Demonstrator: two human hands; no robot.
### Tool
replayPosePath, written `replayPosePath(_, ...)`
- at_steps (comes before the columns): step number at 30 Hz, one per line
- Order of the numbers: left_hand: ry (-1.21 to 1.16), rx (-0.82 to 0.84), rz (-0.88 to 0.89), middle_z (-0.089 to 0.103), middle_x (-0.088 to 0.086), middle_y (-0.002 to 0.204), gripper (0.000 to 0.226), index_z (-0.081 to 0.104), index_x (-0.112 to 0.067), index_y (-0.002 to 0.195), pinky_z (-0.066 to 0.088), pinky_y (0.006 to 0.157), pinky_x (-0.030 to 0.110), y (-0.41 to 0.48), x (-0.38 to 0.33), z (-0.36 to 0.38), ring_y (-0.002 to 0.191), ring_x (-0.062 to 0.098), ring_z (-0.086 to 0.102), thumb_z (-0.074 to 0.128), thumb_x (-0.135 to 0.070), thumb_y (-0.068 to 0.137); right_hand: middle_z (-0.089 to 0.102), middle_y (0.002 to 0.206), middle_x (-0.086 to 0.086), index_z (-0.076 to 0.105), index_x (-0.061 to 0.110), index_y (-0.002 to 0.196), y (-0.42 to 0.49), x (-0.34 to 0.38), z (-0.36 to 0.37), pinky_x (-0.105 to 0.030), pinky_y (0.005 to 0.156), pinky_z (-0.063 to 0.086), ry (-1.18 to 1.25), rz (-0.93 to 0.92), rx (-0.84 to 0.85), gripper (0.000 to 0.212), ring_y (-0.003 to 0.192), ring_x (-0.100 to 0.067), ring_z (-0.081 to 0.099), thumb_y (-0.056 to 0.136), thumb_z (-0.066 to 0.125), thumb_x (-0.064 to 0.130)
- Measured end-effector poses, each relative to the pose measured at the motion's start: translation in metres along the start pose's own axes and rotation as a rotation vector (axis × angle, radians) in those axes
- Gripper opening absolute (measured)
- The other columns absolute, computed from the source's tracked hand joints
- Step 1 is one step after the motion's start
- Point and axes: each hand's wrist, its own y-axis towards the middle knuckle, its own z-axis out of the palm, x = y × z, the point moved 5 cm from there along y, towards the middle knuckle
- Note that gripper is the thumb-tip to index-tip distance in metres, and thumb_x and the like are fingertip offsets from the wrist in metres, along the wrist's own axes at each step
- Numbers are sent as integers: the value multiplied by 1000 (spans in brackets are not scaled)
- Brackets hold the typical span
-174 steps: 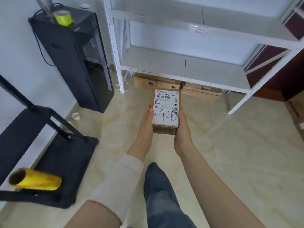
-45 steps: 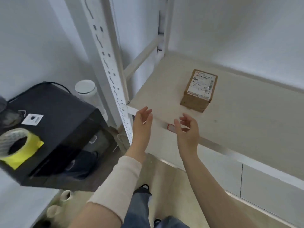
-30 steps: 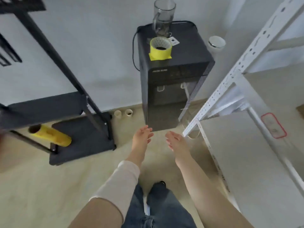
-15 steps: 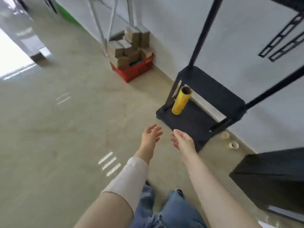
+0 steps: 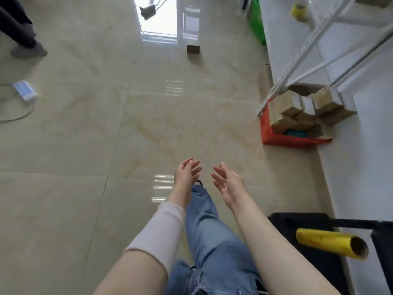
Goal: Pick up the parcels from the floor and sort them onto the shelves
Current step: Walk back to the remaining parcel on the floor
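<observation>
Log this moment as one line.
left hand: empty | right hand: empty | parcels: piled in red bin | lone parcel: floor

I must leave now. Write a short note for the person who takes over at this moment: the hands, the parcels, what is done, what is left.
Left hand and right hand: both open, holding nothing, raised over the floor.
Parcels: a pile of boxes in the red bin under the white shelf, ahead on the right; one lone box on the floor far ahead.
Done: no parcel in hand at this moment.
Left: pick up the lone box and the pile, and sort them onto the shelves.
</observation>
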Motion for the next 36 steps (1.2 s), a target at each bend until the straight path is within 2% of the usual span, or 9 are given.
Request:
replayPosePath(3, -51, -70, -4, 58, 15, 134, 39, 42, -4, 138, 45, 72, 23, 57, -64, 14, 102, 23, 58, 37, -16, 101, 63, 94, 0, 55, 16, 90, 61, 60, 53, -25, 74, 46, -21, 9, 53, 13, 93, -20, 60, 98, 49, 24)
replayPosePath(6, -112, -101, 0, 60, 10, 123, 37, 43, -7, 136, 45, 73, 23, 105, -131, 25, 88, 17, 62, 37, -18, 101, 63, 91, 2, 55, 18, 86, 111, 124, 103, -22, 69, 46, -36, -7, 70, 14, 80, -14, 60, 98, 50, 24)
replayPosePath(9, -159, -134, 36, 58, 6, 116, 22, 46, -14, 120, 45, 74, 22, 155, -197, 30, 81, 12, 60, 36, -18, 101, 63, 90, 3, 55, 19, 87, 159, 177, 157, -22, 69, 46, -53, -8, 103, 14, 80, -14, 60, 98, 49, 25)
replayPosePath(14, -208, -198, 59, 58, 6, 117, 25, 46, -14, 124, 45, 75, 22, 244, -293, 25, 87, 16, 61, 37, -19, 101, 62, 90, 3, 55, 18, 88, 240, 245, 253, -22, 69, 46, -91, 13, 129, 15, 90, -19, 59, 98, 48, 26)
replayPosePath(18, -248, -183, 80, 58, 7, 121, 31, 46, -10, 129, 45, 75, 22, 338, -388, 31, 96, 20, 59, 36, -19, 101, 62, 93, 2, 53, 13, 109, 315, 300, 342, -22, 71, 47, -92, -12, 148, 18, 102, -23, 57, 99, 47, 26)
replayPosePath(20, -248, -152, 94, 58, 7, 118, 27, 46, -12, 125, 45, 74, 22, 384, -440, 39, 89, 17, 60, 35, -19, 102, 62, 92, 2, 51, 13, 113, 350, 331, 389, -23, 73, 46, -85, -22, 141, 20, 104, -23, 56, 99, 46, 26)
replayPosePath(25, -187, -94, 58, 59, 8, 119, 34, 46, -9, 132, 45, 75, 21, 471, -557, 59, 87, 15, 61, 35, -20, 102, 61, 92, 3, 56, 17, 96, 418, 412, 487, -22, 70, 46, -54, 0, 124, 15, 91, -19, 59, 99, 45, 26)
replayPosePath(28, -157, -65, 24, 59, 13, 126, 40, 42, -4, 138, 44, 75, 22, 523, -616, 77, 92, 18, 61, 35, -20, 102, 62, 93, 3, 53, 15, 109, 458, 462, 527, -22, 70, 46, -32, -15, 99, 17, 84, -14, 60, 99, 45, 27)
replayPosePath(36, -63, 13, 20, 53, 16, 141, 41, 41, -3, 139, 44, 92, 32, 690, -763, 158, 107, 22, 55, 33, -18, 102, 63, 96, 3, 58, 20, 96, 609, 587, 606, -25, 73, 46, 63, -47, 49, 18, 87, -13, 60, 100, 43, 30)
